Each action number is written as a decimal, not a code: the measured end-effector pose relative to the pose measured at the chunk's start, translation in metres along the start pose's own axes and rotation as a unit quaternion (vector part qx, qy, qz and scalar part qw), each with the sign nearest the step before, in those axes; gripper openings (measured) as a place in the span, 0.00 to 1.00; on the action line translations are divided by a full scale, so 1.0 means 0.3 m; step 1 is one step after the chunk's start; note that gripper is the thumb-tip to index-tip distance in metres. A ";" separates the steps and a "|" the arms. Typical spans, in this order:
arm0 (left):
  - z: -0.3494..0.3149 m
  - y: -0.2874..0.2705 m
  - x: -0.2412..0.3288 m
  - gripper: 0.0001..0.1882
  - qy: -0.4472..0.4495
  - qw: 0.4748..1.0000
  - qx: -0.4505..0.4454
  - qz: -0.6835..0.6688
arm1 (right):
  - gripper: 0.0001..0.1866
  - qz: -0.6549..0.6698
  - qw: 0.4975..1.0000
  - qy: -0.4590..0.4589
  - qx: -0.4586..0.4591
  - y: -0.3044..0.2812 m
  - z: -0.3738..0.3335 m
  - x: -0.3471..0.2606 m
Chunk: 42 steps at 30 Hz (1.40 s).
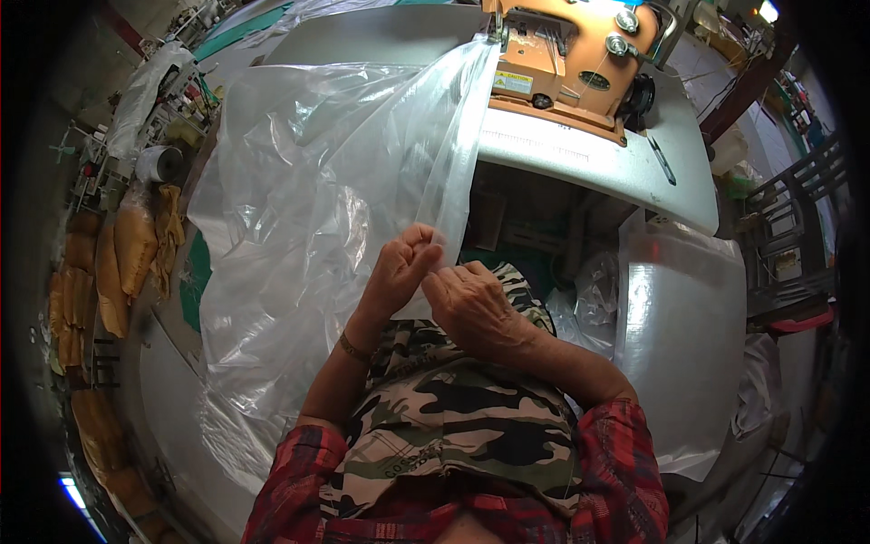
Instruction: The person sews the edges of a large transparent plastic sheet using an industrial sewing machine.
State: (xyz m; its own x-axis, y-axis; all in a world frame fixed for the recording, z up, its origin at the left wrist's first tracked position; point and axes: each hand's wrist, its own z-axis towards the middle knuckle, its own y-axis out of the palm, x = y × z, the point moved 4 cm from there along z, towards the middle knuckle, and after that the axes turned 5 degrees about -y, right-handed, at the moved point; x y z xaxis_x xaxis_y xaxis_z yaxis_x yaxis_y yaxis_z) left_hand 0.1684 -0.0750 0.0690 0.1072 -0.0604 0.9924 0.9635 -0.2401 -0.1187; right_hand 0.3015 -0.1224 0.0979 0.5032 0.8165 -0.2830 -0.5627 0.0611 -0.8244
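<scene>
From my distant seat, I see the left hand (401,274) pinching the right edge of the clear plastic sheet (308,181); the right hand (473,304), just beside it, is curled — I cannot tell if it grips. The sheet spreads left of the hands, and its long edge points away from them to the sewing machine (580,59) — held so, I think, to keep this edge straight.

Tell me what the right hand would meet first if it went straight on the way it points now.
Pointing up and to the left, the right hand would most likely meet the left hand first; whether they touch is hard to tell.
</scene>
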 end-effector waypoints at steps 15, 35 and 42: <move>0.003 0.011 0.371 0.02 0.121 0.955 0.047 0.267 | 0.09 0.454 0.889 0.019 0.053 0.655 0.468 0.438; -0.050 -0.013 0.076 0.04 0.118 0.926 0.167 0.316 | 0.07 -0.086 0.995 0.027 -0.046 -0.227 0.349 0.647; -0.054 0.019 0.083 0.05 0.090 0.929 0.178 0.313 | 0.12 -0.152 0.977 -0.119 -0.094 -0.259 0.394 0.682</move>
State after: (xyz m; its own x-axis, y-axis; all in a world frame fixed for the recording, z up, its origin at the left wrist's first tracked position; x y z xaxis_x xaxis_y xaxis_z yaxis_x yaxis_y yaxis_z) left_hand 0.1725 -0.0935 0.0925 0.6618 -0.2484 0.7074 0.7496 0.2310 -0.6202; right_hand 0.3707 0.1078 0.1621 0.4496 0.8884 0.0924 -0.2686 0.2332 -0.9346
